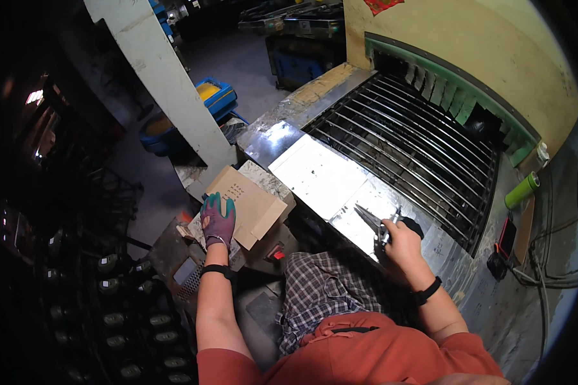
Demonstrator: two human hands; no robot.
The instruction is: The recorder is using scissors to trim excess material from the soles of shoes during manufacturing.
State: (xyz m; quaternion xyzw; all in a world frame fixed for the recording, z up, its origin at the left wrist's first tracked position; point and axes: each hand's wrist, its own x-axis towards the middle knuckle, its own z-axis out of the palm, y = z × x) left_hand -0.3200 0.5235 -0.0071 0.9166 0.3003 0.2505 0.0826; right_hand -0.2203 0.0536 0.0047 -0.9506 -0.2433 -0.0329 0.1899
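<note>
My left hand [218,221], in a purple glove with green fingertips, lies with its fingers stretched out on a brown cardboard piece [247,202]. The cardboard rests on top of a box-like stack to the left of my knees. Over the metal tabletop, my bare right hand [401,242] is closed round a dark tool with two long pointed jaws [368,218], scissors or pliers; I cannot tell which. Its jaws point away to the left, above a white sheet [321,178] lying on the table. A black object [411,226] shows just beyond my right knuckles.
Beyond the sheet, a bed of metal rollers [411,154] runs into a green-framed opening with hanging strips [443,93]. A green bottle [522,190] and a red-edged black device [507,237] are at the right. A pale pillar [167,77] rises at the left, near a blue container [215,96].
</note>
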